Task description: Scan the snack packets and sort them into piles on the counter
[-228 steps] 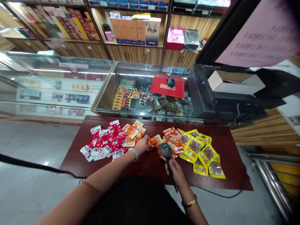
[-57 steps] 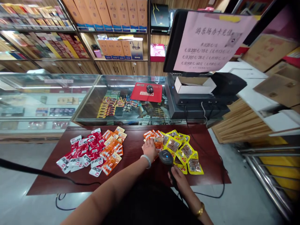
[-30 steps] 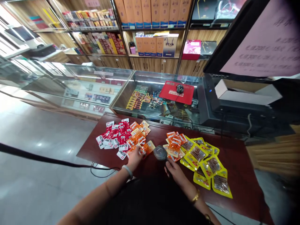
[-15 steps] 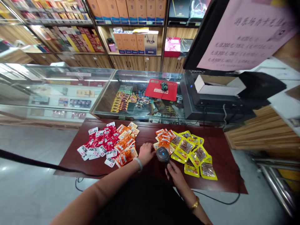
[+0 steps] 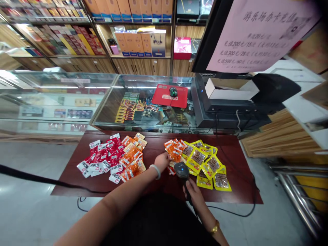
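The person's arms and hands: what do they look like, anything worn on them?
Both forearms are bare, with no sleeves or gloves in view. The left hand has a pale, smooth round bangle on its wrist; the right hand has a gold-coloured bracelet on its wrist.

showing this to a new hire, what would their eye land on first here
Bright snack packets cover the dark red table: red packets and orange packets at left, yellow packets at right. At the middle, the left hand touches a second orange pile while the right hand grips a black barcode scanner. A pink sign hangs on the monitor, upper right.
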A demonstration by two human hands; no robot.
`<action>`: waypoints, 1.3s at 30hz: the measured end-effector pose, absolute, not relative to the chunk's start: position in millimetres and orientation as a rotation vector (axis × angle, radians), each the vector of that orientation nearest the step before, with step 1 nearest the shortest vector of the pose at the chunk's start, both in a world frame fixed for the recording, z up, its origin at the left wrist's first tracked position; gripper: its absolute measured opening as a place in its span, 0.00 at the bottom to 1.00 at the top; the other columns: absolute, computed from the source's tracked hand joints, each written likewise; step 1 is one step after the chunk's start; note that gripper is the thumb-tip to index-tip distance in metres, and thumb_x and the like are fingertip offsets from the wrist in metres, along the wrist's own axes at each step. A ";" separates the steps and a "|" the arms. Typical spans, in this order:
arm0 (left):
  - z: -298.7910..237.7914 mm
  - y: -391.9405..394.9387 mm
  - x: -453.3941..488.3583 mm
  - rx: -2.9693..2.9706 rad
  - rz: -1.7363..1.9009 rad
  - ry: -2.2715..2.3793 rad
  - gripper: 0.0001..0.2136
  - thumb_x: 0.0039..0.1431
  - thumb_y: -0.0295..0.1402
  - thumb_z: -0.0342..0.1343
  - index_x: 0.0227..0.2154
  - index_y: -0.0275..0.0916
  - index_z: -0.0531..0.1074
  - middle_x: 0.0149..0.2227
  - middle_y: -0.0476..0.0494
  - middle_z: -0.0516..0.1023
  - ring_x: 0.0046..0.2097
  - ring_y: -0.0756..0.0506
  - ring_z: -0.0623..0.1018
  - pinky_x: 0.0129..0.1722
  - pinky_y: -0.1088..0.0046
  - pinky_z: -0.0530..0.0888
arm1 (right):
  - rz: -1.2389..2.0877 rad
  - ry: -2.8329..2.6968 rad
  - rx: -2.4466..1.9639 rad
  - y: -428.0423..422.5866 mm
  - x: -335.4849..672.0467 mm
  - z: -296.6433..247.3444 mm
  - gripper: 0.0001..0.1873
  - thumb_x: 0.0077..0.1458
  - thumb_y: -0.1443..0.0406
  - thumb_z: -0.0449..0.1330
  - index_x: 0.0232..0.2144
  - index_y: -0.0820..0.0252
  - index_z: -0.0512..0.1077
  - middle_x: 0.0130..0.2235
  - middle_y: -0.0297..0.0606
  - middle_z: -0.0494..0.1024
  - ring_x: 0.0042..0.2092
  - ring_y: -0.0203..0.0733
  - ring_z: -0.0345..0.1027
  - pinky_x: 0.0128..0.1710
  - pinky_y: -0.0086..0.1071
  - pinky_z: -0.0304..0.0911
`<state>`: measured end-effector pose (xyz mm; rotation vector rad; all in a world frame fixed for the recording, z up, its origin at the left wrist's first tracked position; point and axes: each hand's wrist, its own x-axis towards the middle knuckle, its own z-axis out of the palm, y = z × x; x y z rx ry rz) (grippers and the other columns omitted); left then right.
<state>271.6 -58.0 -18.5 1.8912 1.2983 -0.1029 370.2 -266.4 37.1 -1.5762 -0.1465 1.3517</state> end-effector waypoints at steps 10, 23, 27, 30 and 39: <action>-10.4 -49.7 174.2 1.658 0.310 1.440 0.06 0.55 0.36 0.54 0.29 0.38 0.70 0.25 0.52 0.71 0.28 0.52 0.69 0.31 0.77 0.65 | 1.589 -0.455 -1.465 -242.2 344.7 49.7 0.35 0.47 0.42 0.61 0.49 0.59 0.68 0.22 0.28 0.67 0.22 0.34 0.59 0.20 0.26 0.52; -2.0 -53.1 87.5 1.607 0.354 1.602 0.09 0.57 0.39 0.51 0.30 0.39 0.67 0.26 0.51 0.71 0.29 0.51 0.70 0.32 0.75 0.66 | 1.728 -0.691 -1.387 -210.5 308.3 51.4 0.33 0.49 0.40 0.59 0.44 0.61 0.71 0.21 0.29 0.68 0.20 0.33 0.57 0.21 0.28 0.54; -1.7 -45.0 67.1 1.734 0.221 1.854 0.08 0.55 0.38 0.53 0.34 0.39 0.67 0.33 0.46 0.74 0.35 0.46 0.73 0.35 0.72 0.66 | 1.678 -0.636 -1.429 -209.5 310.6 52.8 0.32 0.47 0.39 0.60 0.40 0.60 0.71 0.21 0.29 0.68 0.20 0.33 0.57 0.21 0.28 0.54; -0.5 -42.7 65.1 1.852 0.094 1.999 0.14 0.53 0.38 0.56 0.41 0.38 0.66 0.40 0.40 0.74 0.44 0.41 0.73 0.44 0.66 0.67 | 1.643 -0.618 -1.433 -213.0 318.9 50.6 0.29 0.48 0.40 0.59 0.36 0.59 0.71 0.21 0.28 0.67 0.20 0.33 0.56 0.21 0.27 0.53; 1.7 -28.7 172.0 2.222 0.207 1.507 0.14 0.58 0.41 0.53 0.43 0.38 0.69 0.44 0.37 0.74 0.50 0.41 0.71 0.53 0.64 0.63 | 1.474 -0.301 -1.506 -230.0 354.9 45.3 0.31 0.44 0.40 0.62 0.38 0.58 0.71 0.21 0.29 0.67 0.21 0.34 0.58 0.20 0.26 0.52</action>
